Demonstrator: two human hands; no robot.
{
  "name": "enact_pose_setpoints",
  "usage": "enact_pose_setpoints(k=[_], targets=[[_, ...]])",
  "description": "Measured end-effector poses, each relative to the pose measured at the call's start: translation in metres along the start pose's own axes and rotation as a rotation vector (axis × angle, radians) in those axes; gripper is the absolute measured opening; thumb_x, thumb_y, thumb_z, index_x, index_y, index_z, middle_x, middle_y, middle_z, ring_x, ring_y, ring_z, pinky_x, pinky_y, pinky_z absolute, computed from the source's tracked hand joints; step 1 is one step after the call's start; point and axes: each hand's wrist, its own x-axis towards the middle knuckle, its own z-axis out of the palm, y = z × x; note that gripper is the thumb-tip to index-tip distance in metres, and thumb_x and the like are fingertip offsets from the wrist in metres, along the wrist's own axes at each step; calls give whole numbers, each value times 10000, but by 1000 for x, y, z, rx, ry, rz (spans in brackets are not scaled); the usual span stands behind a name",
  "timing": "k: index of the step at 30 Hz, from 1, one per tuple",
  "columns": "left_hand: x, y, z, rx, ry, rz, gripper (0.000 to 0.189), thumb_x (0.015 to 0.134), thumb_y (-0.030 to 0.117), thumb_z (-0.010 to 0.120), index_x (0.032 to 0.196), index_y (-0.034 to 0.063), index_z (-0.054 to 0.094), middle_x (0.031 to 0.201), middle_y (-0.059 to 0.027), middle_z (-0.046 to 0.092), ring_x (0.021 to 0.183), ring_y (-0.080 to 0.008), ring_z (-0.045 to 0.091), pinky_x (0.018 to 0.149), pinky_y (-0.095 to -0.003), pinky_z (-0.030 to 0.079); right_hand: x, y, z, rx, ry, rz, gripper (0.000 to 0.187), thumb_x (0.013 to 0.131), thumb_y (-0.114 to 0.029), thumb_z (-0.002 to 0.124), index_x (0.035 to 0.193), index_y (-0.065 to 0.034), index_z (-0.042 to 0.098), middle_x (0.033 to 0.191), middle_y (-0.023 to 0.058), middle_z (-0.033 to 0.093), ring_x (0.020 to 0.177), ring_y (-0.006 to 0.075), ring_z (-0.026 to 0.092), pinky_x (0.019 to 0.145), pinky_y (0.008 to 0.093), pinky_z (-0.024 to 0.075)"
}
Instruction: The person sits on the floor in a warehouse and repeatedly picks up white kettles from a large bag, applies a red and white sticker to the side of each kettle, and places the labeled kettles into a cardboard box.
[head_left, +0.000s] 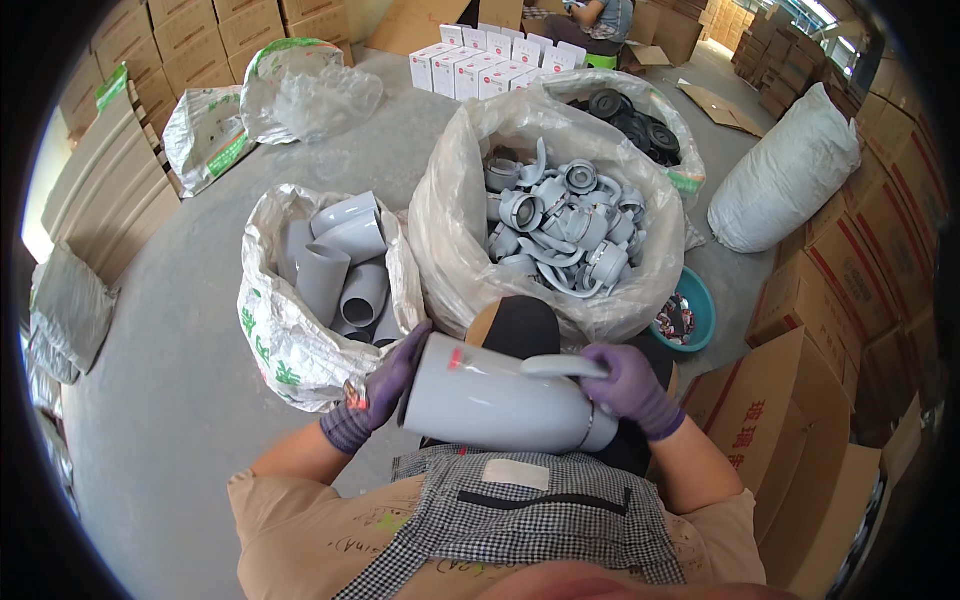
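Observation:
A grey vacuum jug (499, 397) lies sideways across my lap, a small red label near its base. My left hand (390, 382), in a purple glove, presses against the jug's dark base at the left end. Around the top end, by the free tip of the handle (562, 366), my gloved right hand (630, 390) grips the jug. In front of me a plastic-lined sack (450, 195) holds many grey jug tops with handles (574, 225). Left of it, a white woven sack (262, 330) contains grey cylindrical shells (322, 281).
Black round parts (637, 127) fill a sack behind. A teal basin (701, 315) with small labels stands at right, near an open carton (780, 420) and a stuffed white sack (784, 169). White boxes (472, 71) are lined up at the back, near a seated person (592, 26).

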Motion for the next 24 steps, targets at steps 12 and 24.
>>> enact_pose_setpoints(k=[12,24], targets=[[13,-27,-6,114,-99,331,1356,534,640,823,1579,-22,266,1586,-294,293,1492,-446,297,1221,-518,261,34,65,3,287,-160,363,367,801,-156,748,1132,-14,683,823,16,636,588,96,574,552,269,484],[-11,1,7,-1014,15,-900,515,1013,470,545,1302,50,620,1197,-117,702,1070,-211,678,1042,-370,501,-20,-87,12,-844,-28,-515,457,664,-245,747,1078,-59,697,831,89,629,739,297,619,706,419,486]])
